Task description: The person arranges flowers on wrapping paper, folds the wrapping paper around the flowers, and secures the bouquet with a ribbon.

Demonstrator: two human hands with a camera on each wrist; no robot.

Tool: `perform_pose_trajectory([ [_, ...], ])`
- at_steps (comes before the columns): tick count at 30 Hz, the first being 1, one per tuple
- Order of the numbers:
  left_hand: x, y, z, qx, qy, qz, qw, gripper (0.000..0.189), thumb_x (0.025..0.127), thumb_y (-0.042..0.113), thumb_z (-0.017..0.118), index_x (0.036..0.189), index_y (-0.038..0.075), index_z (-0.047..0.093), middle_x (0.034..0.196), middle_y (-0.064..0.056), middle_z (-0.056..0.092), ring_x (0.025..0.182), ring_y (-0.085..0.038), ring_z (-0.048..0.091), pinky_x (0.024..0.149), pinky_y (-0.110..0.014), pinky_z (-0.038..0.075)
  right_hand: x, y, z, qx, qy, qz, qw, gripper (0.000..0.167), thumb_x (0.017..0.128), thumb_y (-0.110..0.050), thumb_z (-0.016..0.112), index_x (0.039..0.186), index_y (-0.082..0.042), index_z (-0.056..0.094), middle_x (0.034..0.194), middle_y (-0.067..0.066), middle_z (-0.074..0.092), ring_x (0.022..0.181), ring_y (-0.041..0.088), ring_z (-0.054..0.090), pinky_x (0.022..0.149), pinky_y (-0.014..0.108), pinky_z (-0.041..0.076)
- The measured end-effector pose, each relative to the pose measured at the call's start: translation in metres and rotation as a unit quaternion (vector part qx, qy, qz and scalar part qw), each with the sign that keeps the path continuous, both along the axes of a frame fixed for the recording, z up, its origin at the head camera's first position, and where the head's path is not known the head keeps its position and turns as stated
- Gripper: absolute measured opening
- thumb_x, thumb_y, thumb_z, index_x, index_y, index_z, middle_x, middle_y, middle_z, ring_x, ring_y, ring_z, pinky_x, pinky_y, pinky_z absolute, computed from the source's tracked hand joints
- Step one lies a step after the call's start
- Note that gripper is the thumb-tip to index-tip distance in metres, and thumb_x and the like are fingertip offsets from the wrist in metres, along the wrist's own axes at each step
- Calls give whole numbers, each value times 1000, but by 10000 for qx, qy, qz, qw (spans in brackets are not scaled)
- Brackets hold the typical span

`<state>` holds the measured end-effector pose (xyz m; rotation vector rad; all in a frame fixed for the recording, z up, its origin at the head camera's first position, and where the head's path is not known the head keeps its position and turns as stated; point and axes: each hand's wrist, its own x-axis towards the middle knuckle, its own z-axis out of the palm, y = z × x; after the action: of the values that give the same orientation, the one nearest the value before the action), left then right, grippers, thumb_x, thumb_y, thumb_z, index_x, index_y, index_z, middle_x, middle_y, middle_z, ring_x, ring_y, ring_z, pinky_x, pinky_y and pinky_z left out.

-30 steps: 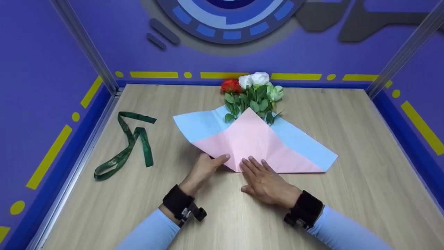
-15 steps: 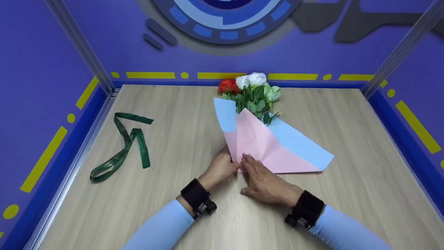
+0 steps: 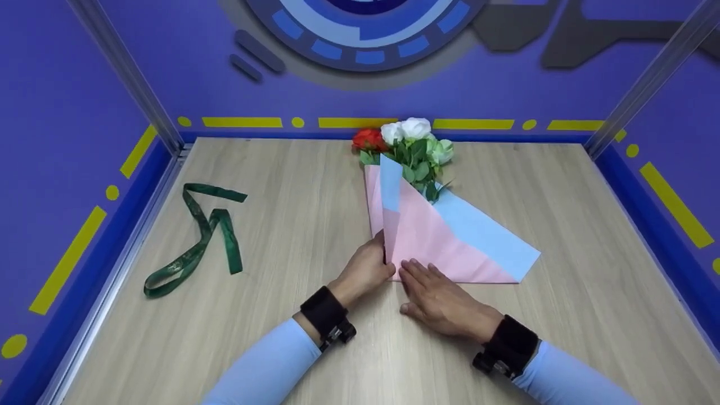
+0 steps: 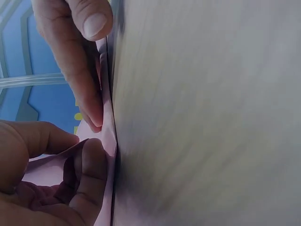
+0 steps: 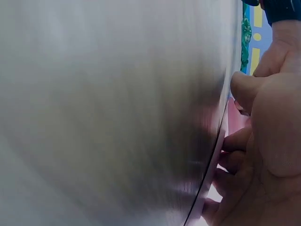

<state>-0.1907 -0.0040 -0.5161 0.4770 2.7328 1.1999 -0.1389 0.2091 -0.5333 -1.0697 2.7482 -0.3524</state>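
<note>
Here, a person's left hand [image 3: 365,270] pinches the folded left side of a sheet of pink and blue wrapping paper [image 3: 433,242], gripping it close to the lower edge. The left wrist view shows the thumb and a finger of that hand closing on the thin edge of the paper. The right hand [image 3: 447,301] lies with its fingers fairly straight, the tips resting on the pink part of the paper along its lower edge, and the thumb set apart from them; it grips nothing. The two hands are just beside each other.

The paper lies near the middle of the wood-grain surface [image 3: 562,236]. Its left side is turned inward into a narrow upright flap with a light blue tip, while its right side spreads out to a wide corner, pink below and blue above. Out of the far end of the paper come the flowers: a red rose [image 3: 369,139] at the left, white roses [image 3: 416,128] in the middle and a pale green rose [image 3: 441,151] at the right, with green leaves [image 3: 419,169] below them.

Well apart to the left, a dark green ribbon [image 3: 194,256] lies in loose bends with a loop at its near end. A blue-purple wall [image 3: 337,101] with yellow marks stands behind the surface.
</note>
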Motion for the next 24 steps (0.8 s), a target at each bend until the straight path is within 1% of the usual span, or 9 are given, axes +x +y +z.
perform_pose_trajectory([
  [4,0,8,2,-230,-41,1,9997,72,91,5,69,155,-7,40,143,-25,61,132,-33,61,111,-43,50,1,-1,1,202,75,63,9997,74,109,-46,49,161,4,30,170,24,28,159,41,25,127,58,24],
  [6,-1,11,3,-253,-103,-9,9996,73,92,6,69,157,-7,37,147,-25,58,134,-33,59,112,-42,49,2,-1,2,252,88,62,9996,74,109,-46,48,161,4,31,169,25,28,159,41,26,127,58,25],
  [8,-3,14,3,-154,-186,-25,9997,71,93,5,68,157,-6,38,145,-24,60,128,-31,62,106,-39,52,2,-1,3,284,71,57,9996,74,110,-46,48,161,4,30,169,25,28,159,40,26,127,58,25],
  [9,-4,15,2,-85,-247,-34,9997,71,93,4,68,157,-6,38,139,-23,63,121,-30,66,100,-38,55,2,-1,3,299,54,56,9995,74,110,-46,48,161,4,30,169,26,28,159,41,25,127,58,25],
  [13,-9,16,-2,71,-519,47,9986,72,92,5,70,157,-2,40,121,-18,71,101,-23,69,84,-32,57,2,-2,3,307,22,69,9995,73,110,-46,47,161,4,31,169,27,28,159,41,25,127,58,24],
  [15,-11,16,-3,161,-629,66,9979,72,92,6,71,156,-1,41,114,-16,72,93,-21,69,79,-30,57,2,-1,4,286,13,69,9996,73,110,-46,48,161,4,31,169,27,28,159,41,25,127,58,24],
  [18,-13,15,-4,250,-623,26,9977,66,92,7,72,152,1,47,110,-13,73,88,-19,68,75,-28,57,2,-1,4,263,14,61,9996,74,110,-46,48,161,4,31,169,26,28,159,41,24,127,58,24],
  [20,-13,15,-4,242,-571,-18,9981,62,92,7,72,150,2,49,108,-12,73,87,-18,68,74,-27,56,2,-1,4,265,24,54,9996,75,110,-46,48,161,4,30,169,26,27,159,41,25,127,58,24],
  [24,-11,16,-3,144,-525,-98,9985,61,93,6,71,150,1,49,101,-9,71,85,-17,66,72,-26,55,2,0,3,271,36,63,9996,75,110,-47,47,161,5,31,169,27,28,159,41,25,127,58,24],
])
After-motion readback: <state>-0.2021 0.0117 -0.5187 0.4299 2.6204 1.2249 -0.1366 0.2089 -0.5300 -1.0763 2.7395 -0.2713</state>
